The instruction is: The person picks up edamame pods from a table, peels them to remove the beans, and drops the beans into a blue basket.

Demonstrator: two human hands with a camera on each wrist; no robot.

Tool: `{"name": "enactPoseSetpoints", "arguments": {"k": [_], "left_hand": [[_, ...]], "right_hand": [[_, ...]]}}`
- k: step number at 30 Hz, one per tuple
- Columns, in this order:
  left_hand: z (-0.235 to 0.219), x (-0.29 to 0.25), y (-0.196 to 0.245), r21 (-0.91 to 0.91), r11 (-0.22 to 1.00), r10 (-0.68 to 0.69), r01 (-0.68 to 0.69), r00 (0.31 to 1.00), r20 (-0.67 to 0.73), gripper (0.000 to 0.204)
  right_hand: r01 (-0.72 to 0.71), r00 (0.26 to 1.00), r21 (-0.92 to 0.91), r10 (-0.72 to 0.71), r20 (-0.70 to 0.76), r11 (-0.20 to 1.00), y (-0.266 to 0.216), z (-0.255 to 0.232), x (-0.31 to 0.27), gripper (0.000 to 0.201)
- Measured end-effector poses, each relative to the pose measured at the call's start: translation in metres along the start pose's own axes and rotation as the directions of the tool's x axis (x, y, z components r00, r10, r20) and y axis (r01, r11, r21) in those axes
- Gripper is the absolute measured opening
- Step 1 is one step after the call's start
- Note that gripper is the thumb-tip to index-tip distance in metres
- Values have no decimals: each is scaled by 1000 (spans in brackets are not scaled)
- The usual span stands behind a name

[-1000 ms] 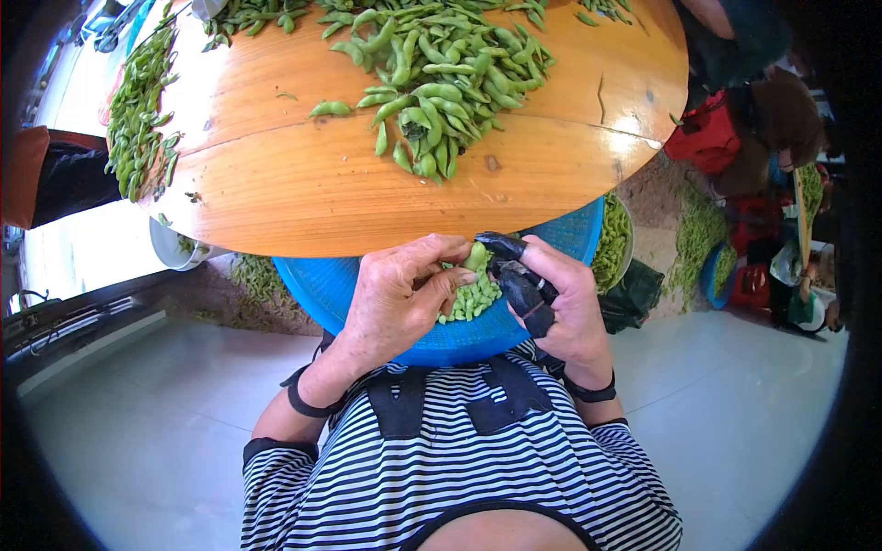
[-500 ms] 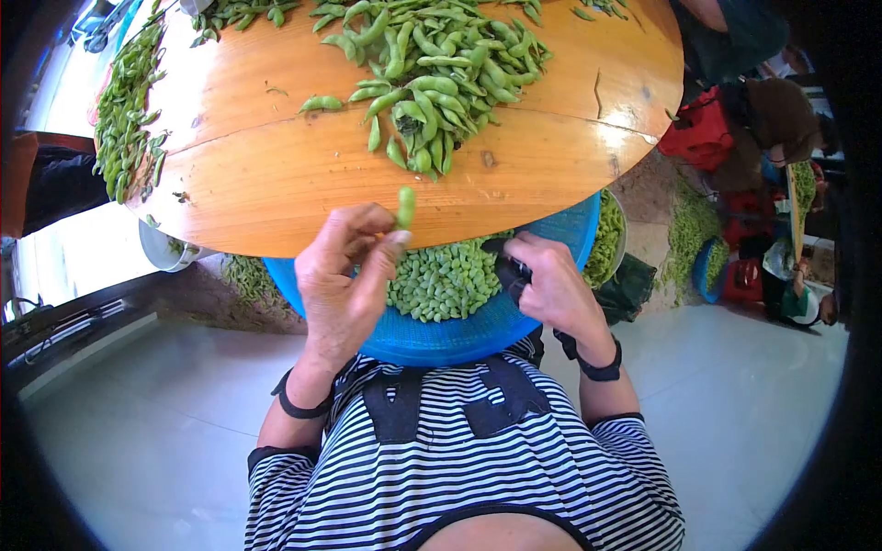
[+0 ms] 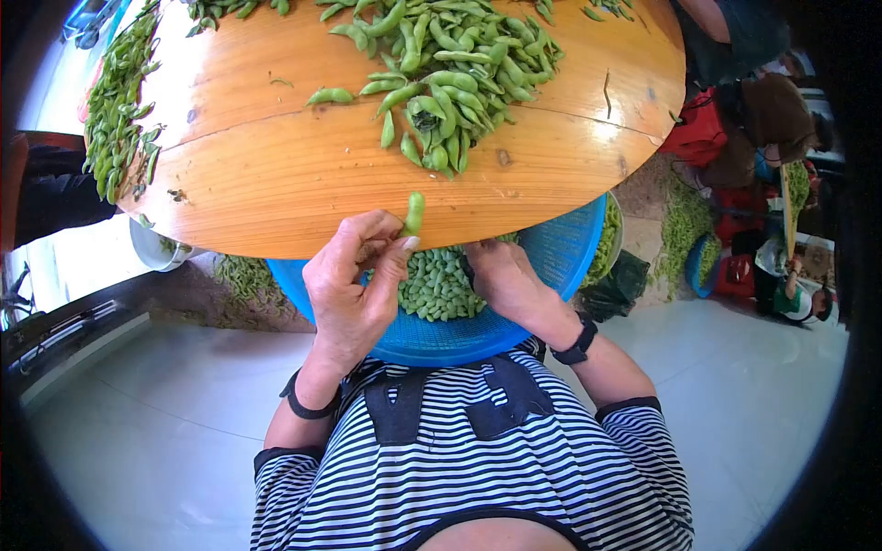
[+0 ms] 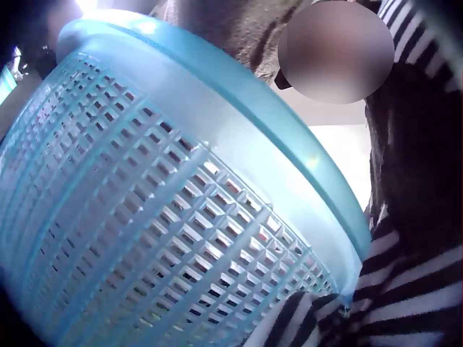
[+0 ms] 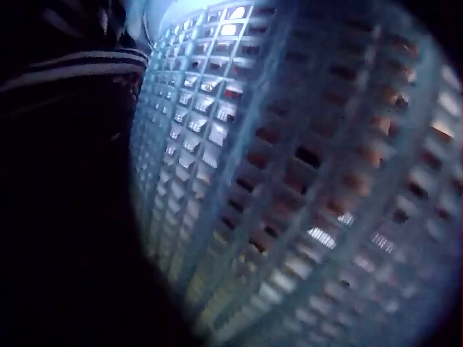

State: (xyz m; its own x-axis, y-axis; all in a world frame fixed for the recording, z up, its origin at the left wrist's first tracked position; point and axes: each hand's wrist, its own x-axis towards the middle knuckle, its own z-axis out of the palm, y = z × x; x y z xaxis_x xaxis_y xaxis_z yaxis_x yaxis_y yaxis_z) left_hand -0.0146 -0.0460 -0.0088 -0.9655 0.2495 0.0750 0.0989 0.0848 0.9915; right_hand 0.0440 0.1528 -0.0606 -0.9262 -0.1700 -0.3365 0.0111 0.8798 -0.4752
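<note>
We're pinching one pod (image 3: 415,211) in our left grip (image 3: 354,283), basket (image 3: 577,243) sitting below probably to catch beans (image 3: 443,286), no telling whether our right grip (image 3: 511,283) is closing on anything.

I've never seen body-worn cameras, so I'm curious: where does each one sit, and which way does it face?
Head: on the head, facing forward and down at the table and blue basket; the left hand holding a pod, right hand and striped clothing show.
Left wrist: on that wrist, facing the basket's latticed outer wall and rim; striped clothing shows, no hand.
Right wrist: on that wrist, facing the lattice in dim light; a little striped clothing, no hand I can make out.
Shared: both wrist views show basket lattice.
</note>
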Motion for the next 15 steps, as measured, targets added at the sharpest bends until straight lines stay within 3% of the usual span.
{"name": "enactPoseSetpoints", "arguments": {"k": [4,7,9,10,12,13,15], "left_hand": [[0,0,1,32,999,12,-12,1000,-10,18],[-1,0,-2,33,997,62,-63,998,27,21],[-2,-1,-2,28,998,57,-58,998,28,21],[-2,0,-2,24,998,52,-53,998,31,21],[-2,-1,-1,25,999,38,-39,999,28,22],[-1,-2,-1,23,999,24,-24,999,27,22],[-2,-1,0,35,999,14,-16,999,39,22]], "right_hand": [[52,999,-37,-52,-6,998,8,14,6,56],[18,1000,51,-19,9,999,8,6,3,50],[84,989,121,-68,-135,989,12,-6,-4,40],[86,989,121,-69,-133,989,8,-18,-8,40],[-43,972,326,116,-206,944,-2,-47,-22,39],[-45,971,329,118,-206,943,-3,-58,-31,39],[-267,940,325,319,-120,908,5,-75,-51,39]]}}
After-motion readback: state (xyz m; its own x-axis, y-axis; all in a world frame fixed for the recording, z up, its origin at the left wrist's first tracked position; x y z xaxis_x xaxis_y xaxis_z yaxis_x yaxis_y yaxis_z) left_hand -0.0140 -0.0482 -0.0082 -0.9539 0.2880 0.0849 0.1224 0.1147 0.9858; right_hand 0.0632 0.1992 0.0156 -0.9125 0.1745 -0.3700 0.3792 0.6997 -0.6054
